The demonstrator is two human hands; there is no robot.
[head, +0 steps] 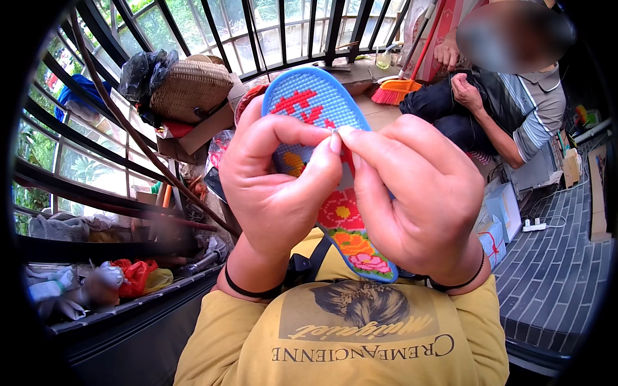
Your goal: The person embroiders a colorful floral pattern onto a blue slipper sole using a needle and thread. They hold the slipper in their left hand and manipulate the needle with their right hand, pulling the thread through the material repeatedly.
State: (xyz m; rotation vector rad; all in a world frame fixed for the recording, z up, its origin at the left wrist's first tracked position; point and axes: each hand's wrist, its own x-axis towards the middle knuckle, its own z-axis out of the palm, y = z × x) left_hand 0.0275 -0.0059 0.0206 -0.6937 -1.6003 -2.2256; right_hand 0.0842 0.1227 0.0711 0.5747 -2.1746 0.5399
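An embroidered insole (343, 212) lies lengthwise behind my hands, its upper end near the railing and its lower end over my lap. It has a blue edge, a light-blue stitched ground, red figures at the top and red, orange and pink flowers below. My left hand (285, 178) pinches a tiny shiny thing (332, 130) between thumb and forefinger, in front of the insole. It is too small to tell whether this is a needle or a thread end. The forefinger and thumb of my right hand (415, 193) meet it at the same spot. My fingers hide the insole's middle.
At right, another person (512, 106) sits low with both hands raised. Beyond stand a red-handled broom (396, 90) and a black railing (282, 34). A wicker basket (193, 89) rests at left above cardboard. A white power strip (534, 225) lies on grey brick-patterned flooring (545, 275).
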